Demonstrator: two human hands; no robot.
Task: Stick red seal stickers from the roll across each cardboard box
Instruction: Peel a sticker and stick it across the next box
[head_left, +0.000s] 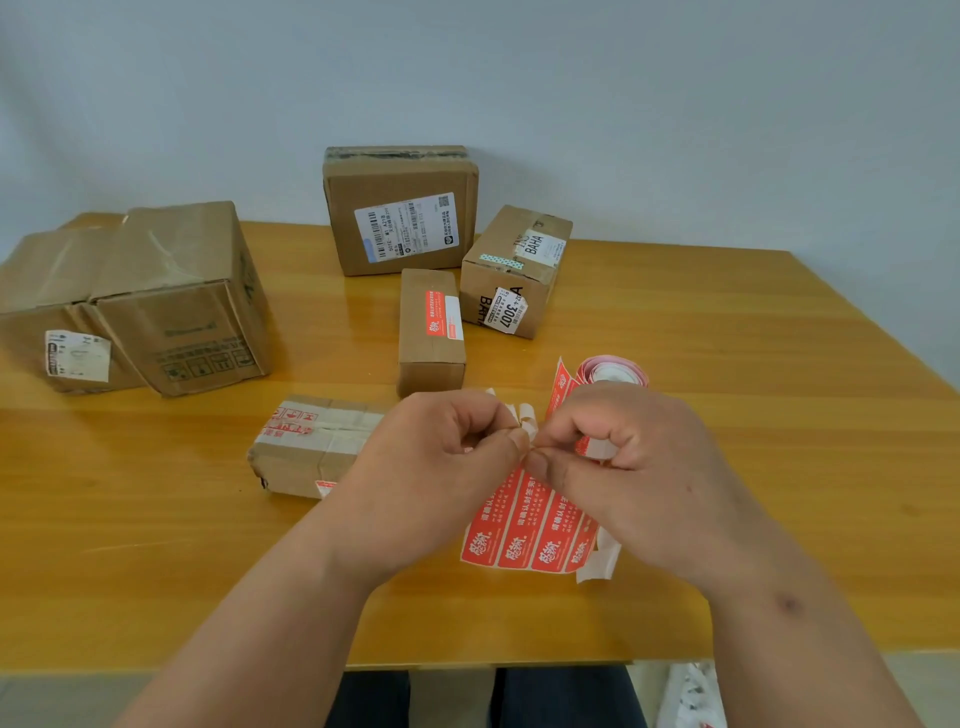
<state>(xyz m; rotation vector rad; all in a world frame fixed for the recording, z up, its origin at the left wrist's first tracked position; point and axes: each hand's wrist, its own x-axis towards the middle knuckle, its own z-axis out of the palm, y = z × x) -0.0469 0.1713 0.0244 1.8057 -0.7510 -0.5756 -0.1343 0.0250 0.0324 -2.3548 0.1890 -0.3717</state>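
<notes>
— At the centre of the frame, what are the hands doing?

— Both meet above the wooden table (727, 322). The left hand (441, 457) and the right hand (639, 462) each pinch the white backing paper (527, 418) at the top of a strip of red seal stickers (524, 525), thumbs and forefingers almost touching.

— Where does the strip go?

— It hangs below the hands toward the lower centre, and another stretch runs up behind the right hand to the sticker roll (615, 370), lying right of centre.

— And the boxes?

— A flat taped box (306, 447) lies just left of the left hand. Above the hands, a narrow box (428, 332) carries a red seal sticker (435, 312). Three more sit behind it and two at upper left.
</notes>
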